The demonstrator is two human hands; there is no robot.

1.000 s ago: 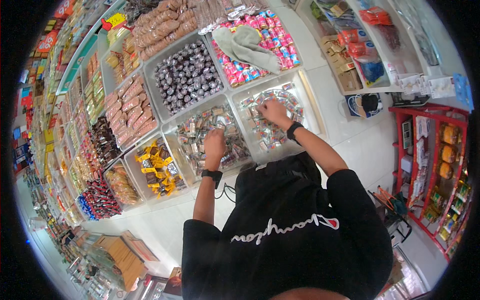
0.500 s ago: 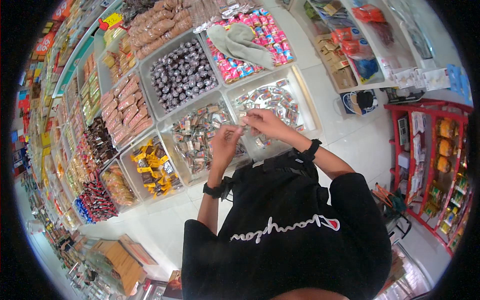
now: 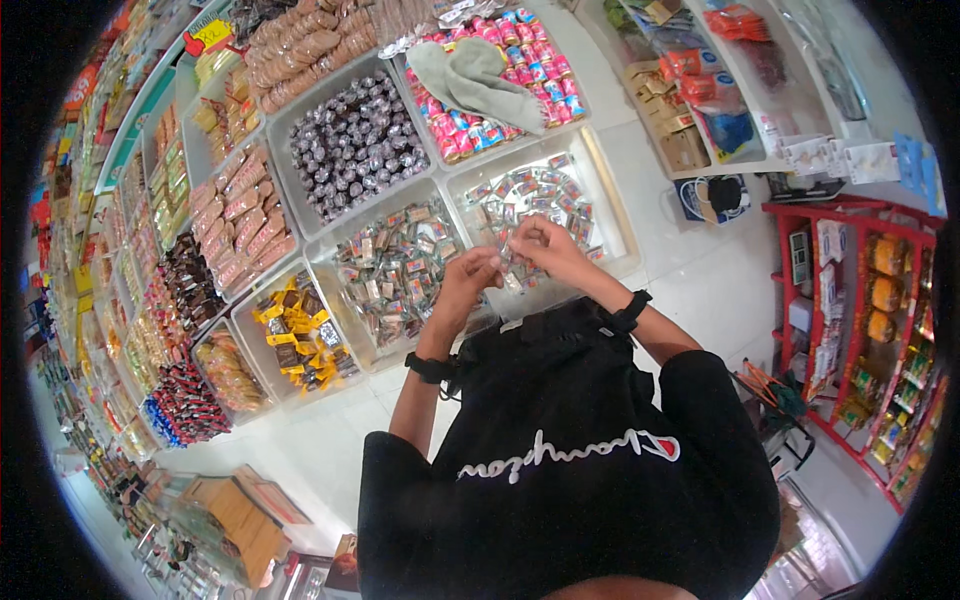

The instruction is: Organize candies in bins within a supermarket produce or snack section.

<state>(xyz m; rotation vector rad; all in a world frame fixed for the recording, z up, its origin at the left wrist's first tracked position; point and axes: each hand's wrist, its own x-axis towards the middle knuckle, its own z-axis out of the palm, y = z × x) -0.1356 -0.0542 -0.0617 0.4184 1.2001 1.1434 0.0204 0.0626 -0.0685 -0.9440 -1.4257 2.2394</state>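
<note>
Both hands are close together over the front edge of a bin of small clear-wrapped sweets (image 3: 562, 195). My left hand (image 3: 468, 283) is closed in a pinch, its fingertips turned toward the right hand. Across from it, my right hand (image 3: 548, 248) also pinches with thumb and forefinger, a little higher. Whatever lies between the fingertips is too small to make out against the sweets behind. Left of that bin, beside my left hand, another bin holds a fuller heap of similar wrapped sweets (image 3: 395, 268).
Farther bins hold dark foil-wrapped balls (image 3: 360, 145) and pink-and-blue sweets (image 3: 515, 95) with a grey-green cloth (image 3: 468, 82) on top. Yellow-wrapped sweets (image 3: 300, 335) fill a bin at the left. A red shelf rack (image 3: 850, 340) stands at the right.
My hands have shifted slightly to the right, and a small gap has opened between their fingertips. The bins appear a little farther left in the view.
</note>
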